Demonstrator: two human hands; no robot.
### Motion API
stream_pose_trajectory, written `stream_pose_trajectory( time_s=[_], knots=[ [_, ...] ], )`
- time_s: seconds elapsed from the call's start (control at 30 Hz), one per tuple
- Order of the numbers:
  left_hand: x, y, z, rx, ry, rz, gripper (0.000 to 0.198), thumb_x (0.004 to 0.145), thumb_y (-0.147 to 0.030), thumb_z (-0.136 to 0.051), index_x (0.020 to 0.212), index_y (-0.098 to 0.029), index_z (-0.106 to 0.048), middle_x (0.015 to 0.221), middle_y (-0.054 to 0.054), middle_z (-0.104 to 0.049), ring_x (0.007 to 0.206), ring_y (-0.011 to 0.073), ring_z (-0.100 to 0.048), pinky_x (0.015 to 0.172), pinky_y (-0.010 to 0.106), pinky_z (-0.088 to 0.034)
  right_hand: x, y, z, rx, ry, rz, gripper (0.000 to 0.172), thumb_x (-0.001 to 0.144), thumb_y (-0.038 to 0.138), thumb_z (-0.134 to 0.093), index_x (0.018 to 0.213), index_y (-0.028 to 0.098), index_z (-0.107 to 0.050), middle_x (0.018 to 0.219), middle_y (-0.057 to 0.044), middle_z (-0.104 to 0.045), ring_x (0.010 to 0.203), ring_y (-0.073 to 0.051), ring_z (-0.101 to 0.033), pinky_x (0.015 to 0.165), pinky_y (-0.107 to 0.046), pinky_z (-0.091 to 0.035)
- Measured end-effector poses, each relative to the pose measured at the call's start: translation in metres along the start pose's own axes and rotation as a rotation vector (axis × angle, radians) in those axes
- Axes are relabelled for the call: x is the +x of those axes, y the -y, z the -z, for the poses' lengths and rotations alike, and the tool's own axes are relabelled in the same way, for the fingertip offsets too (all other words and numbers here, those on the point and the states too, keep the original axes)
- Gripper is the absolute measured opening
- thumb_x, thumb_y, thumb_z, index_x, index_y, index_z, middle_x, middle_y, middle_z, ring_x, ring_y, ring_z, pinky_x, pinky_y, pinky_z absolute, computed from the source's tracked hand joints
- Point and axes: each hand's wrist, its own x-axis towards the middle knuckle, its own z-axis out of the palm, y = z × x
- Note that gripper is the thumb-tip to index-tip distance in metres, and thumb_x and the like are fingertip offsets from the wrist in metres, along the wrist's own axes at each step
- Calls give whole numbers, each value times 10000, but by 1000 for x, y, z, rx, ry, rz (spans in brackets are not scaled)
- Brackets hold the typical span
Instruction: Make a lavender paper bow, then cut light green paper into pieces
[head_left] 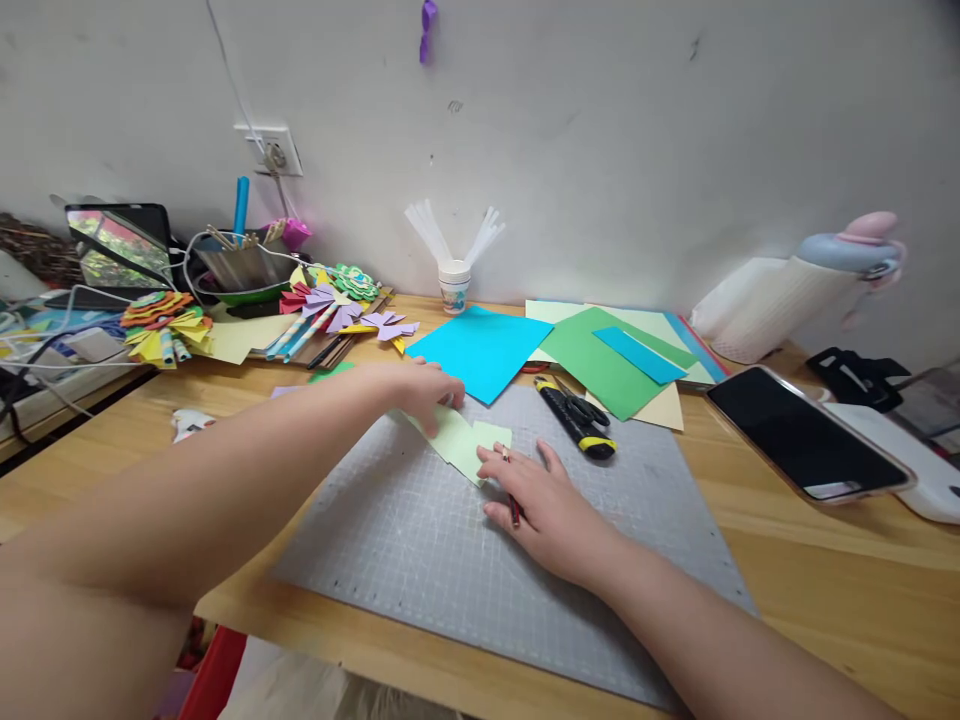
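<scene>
Pale green paper strips (457,446) lie partly overlapping on the grey gridded cutting mat (420,540). At their far left end rests my left hand (426,390), thumb on the paper and fingers apart from it; part of the paper there is hidden under the hand. My right hand (544,500) lies at the near right end, its fingertips touching the paper. A thin dark red-and-black pencil (514,511) is tucked in that hand, mostly hidden by the fingers. Right of the strips, a black and yellow utility knife (576,418) lies with black-handled scissors (586,408) beside it.
Blue paper (480,350) and green sheets (611,365) lie behind the mat. A paper cup (454,287) with white strips stands by the wall. Paper flowers (330,305) are at left; a phone (810,430) and a tilted bottle (795,290) are at right.
</scene>
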Motion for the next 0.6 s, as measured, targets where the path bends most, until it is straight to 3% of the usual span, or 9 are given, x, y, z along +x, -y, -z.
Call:
stream_pose_trajectory(
  time_s=[0.1,0.2,0.3,0.4,0.47,0.53,0.6],
  knots=[
    [-2,2,4,-35,-19,49,304,907,-418,-567,1058,-160,-621,1130,74,-625,1045,218,-585,938,461,-455,0,2,2,-9,17,-4,245,922,242,-495,1162,243,-546,1467,-102,-482,1392,-270,-377,1126,-643,-126],
    [-21,11,15,-129,-122,130,229,847,-373,-646,922,-156,-648,1011,54,-652,1032,225,-580,953,469,-426,-1,2,2,-23,28,-3,218,918,232,-497,1129,245,-553,1471,-101,-478,1397,-268,-369,1126,-640,-127],
    [-54,19,30,-298,-305,209,148,630,-266,-779,668,-189,-659,722,23,-632,983,286,-577,969,469,-359,0,1,1,-33,29,5,196,917,232,-498,1105,246,-551,1476,-99,-471,1398,-269,-367,1125,-640,-125],
    [-93,11,37,-551,-503,265,170,587,-334,-764,680,-210,-694,705,27,-641,878,274,-602,850,398,-410,0,-3,-1,-23,11,18,207,919,229,-490,1120,248,-536,1485,-104,-457,1408,-276,-349,1119,-654,-115],
    [-114,-3,29,-769,-612,276,313,655,-467,-693,841,-216,-724,780,43,-678,807,235,-616,749,351,-446,-1,-4,-2,12,-51,50,223,921,226,-487,1140,251,-516,1494,-116,-442,1418,-282,-327,1117,-662,-88],
    [-130,-21,12,-1103,-703,285,436,629,-508,-713,911,-176,-720,855,87,-703,734,209,-610,654,316,-447,-4,0,-3,113,-143,100,201,929,242,-489,1130,253,-499,1486,-130,-448,1415,-280,-332,1126,-644,-71],
    [-141,-40,-12,-1265,-736,308,478,642,-529,-708,942,-155,-703,865,100,-698,710,192,-604,595,285,-433,-9,9,-4,350,-199,110,155,947,300,-487,1097,261,-485,1458,-127,-480,1384,-269,-383,1129,-585,-165]
  ],
)
